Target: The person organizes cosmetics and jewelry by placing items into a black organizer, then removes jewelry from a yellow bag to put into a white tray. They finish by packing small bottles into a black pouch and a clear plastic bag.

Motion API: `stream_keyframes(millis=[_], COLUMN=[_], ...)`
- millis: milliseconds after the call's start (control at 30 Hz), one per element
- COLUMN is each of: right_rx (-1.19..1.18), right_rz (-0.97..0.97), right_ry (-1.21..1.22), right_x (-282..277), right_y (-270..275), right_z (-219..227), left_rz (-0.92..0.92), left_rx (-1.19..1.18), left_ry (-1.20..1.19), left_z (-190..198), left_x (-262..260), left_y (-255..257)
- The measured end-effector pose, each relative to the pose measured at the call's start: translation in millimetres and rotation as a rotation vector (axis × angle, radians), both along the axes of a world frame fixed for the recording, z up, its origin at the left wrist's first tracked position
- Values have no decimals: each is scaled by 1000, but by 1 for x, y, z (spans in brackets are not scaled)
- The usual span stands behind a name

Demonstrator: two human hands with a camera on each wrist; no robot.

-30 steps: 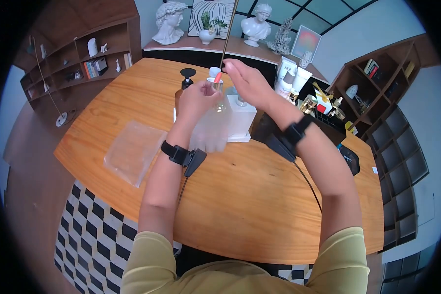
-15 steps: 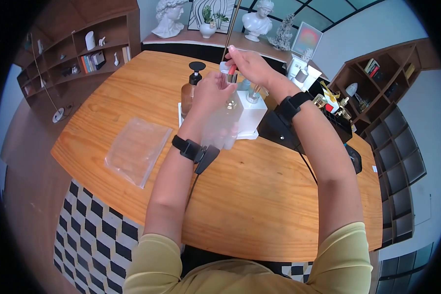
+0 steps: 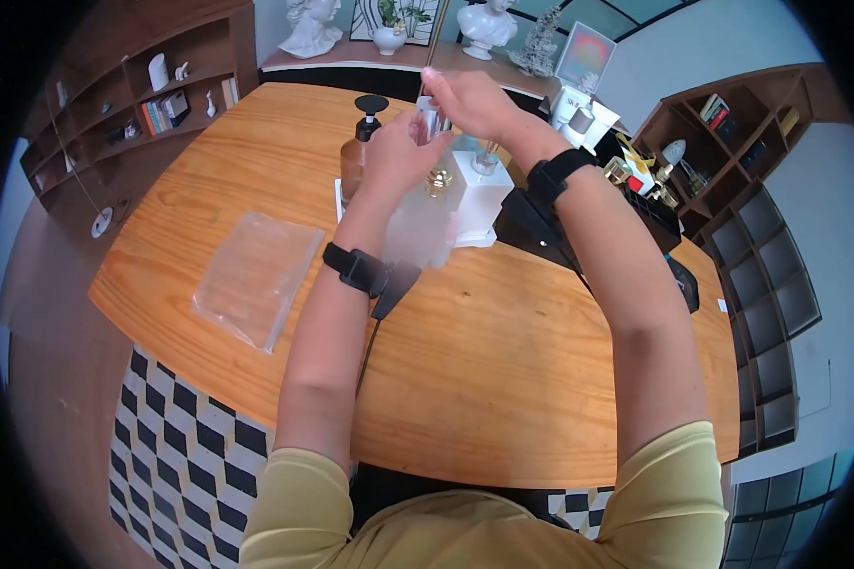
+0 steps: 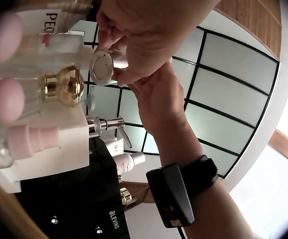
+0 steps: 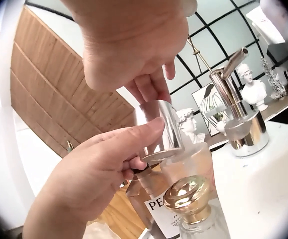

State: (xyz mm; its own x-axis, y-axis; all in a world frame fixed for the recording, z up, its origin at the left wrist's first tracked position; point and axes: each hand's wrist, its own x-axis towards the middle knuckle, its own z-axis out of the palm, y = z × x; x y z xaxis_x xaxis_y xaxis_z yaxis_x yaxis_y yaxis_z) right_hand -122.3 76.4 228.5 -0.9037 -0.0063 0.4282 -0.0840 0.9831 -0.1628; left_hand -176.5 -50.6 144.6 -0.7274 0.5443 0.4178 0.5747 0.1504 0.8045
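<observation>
My left hand (image 3: 406, 156) pinches a lipstick by its silver case (image 5: 159, 132) between thumb and fingers, above a group of bottles. The right hand (image 3: 479, 102) reaches over from the other side, its curled fingers at the upper end of the same case. No coloured bullet shows; the top is hidden behind the right fingers. The round base of the lipstick (image 4: 102, 67) faces the left wrist view. Just below are a clear bottle with a gold collar (image 5: 188, 196), a white square dispenser (image 3: 484, 194) and an amber pump bottle (image 5: 151, 191).
A flat clear plastic bag (image 3: 256, 275) lies on the wooden table (image 3: 503, 379) at left. To the right stands a black organizer (image 4: 74, 199) with cosmetic tubes and gold-capped items. A black pouch (image 3: 683, 284) is by the right edge. White busts (image 3: 487, 27) line the back shelf.
The orange-red lipstick bullet seen standing out of the case earlier is out of sight now. The right hand has come in over the case's top, and both hands have moved slightly.
</observation>
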Motion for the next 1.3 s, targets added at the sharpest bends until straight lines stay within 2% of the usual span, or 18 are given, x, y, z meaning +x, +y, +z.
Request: stream_keyframes(millis=[67, 267, 367, 467, 767, 900, 1033, 1067, 1167, 1300], right_rx=[82, 34, 20, 17, 72, -103, -260, -273, -301, -545], right_rz=[16, -18, -10, -31, -60, 37, 171, 169, 113, 52], right_ry=[-15, 29, 40, -18, -66, 119, 497, 458, 280, 102], right_x=[5, 5, 2, 11, 9, 24, 84, 108, 188, 263], right_y=[-7, -7, -2, -6, -9, -12, -41, -51, -76, -81], right_z=[6, 4, 2, 0, 9, 6, -15, -21, -46, -118], left_rz=[-1, 33, -14, 13, 29, 13, 48, 62, 50, 59], left_rx=[-56, -7, 68, -64, 70, 44, -126, -179, -22, -38], left_ry=[23, 46, 23, 30, 64, 62, 40, 23, 6, 191], left_z=[6, 2, -5, 3, -6, -8, 7, 13, 16, 23], left_x=[3, 2, -3, 2, 0, 1, 9, 13, 23, 47], left_y=[-2, 1, 5, 1, 6, 8, -2, -4, -7, -9])
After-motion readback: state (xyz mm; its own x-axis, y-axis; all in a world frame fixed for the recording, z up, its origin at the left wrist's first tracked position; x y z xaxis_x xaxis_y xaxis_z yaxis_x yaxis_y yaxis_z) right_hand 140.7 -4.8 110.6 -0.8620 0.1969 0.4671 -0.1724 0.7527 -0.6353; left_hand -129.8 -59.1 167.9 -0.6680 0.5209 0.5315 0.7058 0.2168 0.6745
